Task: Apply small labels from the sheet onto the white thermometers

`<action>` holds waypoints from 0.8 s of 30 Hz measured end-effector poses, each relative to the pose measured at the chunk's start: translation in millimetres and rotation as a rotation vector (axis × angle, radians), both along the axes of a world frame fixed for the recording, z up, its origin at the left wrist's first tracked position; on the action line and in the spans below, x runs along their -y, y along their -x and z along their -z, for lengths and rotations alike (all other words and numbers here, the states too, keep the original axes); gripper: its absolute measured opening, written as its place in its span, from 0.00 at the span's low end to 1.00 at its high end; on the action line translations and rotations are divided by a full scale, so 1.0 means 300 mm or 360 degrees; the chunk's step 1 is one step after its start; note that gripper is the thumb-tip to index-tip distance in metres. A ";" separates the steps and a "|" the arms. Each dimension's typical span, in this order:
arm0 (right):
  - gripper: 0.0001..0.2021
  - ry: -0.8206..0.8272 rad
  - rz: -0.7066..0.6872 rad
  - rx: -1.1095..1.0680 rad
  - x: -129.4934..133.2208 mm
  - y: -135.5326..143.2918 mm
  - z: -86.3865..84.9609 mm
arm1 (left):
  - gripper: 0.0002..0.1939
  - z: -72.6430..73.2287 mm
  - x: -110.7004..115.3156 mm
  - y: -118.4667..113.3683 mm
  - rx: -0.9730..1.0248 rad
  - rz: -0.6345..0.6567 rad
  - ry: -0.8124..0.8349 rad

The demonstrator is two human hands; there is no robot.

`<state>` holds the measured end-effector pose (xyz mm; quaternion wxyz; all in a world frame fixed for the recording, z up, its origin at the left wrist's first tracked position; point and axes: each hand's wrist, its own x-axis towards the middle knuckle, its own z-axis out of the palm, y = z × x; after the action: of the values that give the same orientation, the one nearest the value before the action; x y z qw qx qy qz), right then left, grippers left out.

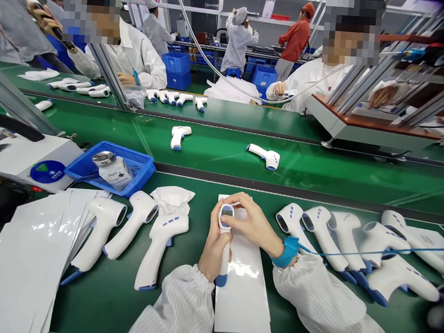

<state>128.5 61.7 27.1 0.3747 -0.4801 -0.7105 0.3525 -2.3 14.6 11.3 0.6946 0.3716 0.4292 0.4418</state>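
6 o'clock: white-and-blue pistol-shaped plastic device (225,260), smooth, satin. 8 o'clock: white rectangular paper sheets (26,254), glossy. 9 o'clock: blue rectangular plastic tray (142,173), smooth, semi-gloss.

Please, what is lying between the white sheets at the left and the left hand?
In the head view, three white handheld devices and some crumpled white material lie between these sheets and the left hand.

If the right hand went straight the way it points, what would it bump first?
The thermometer in the left hand. The right hand seems to touch it already, though depth is unclear.
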 end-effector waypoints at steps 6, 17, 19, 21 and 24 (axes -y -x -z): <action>0.08 -0.0158 0.0159 0.0015 -0.003 0.027 -0.023 | 0.41 0.002 0.017 -0.002 -0.0019 -0.0052 -0.0164; 0.24 0.0862 -0.0297 -0.0321 0.099 0.045 -0.063 | 0.45 -0.004 0.022 0.022 -0.0014 -0.0215 -0.0604; 0.14 0.0758 -0.0279 -0.0022 0.059 0.043 -0.061 | 0.48 0.001 0.012 0.028 0.0015 -0.0177 -0.0584; 0.09 0.0467 -0.0048 0.0366 -0.037 0.053 -0.058 | 0.48 0.009 0.000 0.036 -0.0177 -0.0263 -0.0540; 0.11 0.0213 0.0239 0.0619 -0.259 0.088 -0.063 | 0.44 0.019 -0.015 0.047 -0.0473 -0.0425 -0.0460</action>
<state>102.1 139.4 45.8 0.2232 -0.6145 -0.7067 0.2706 -16.5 19.1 5.7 0.4989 0.4681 0.5043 0.5269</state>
